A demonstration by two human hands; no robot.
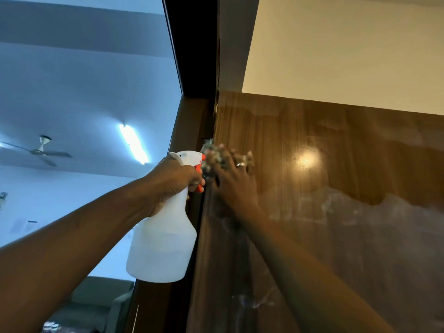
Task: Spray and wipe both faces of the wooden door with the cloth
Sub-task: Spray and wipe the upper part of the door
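The wooden door (pixel 336 188) fills the right half of the head view, glossy brown, with hazy wet streaks and a light glare on its face. My right hand (pixel 234 183) presses a patterned grey cloth (pixel 215 157) flat against the door's upper left part, near the hinge edge; the cloth is blurred and mostly hidden under my fingers. My left hand (pixel 175 179) grips the neck of a white spray bottle (pixel 163 236) with an orange trigger, held upright just left of the door edge and close to the cloth.
The dark door frame (pixel 194 56) runs up beside the door's left edge. Beyond it lies a room with a ceiling fan (pixel 42 150), a tube light (pixel 134 143) and a grey sofa (pixel 96 299) low down. A cream wall (pixel 348 44) rises above the door.
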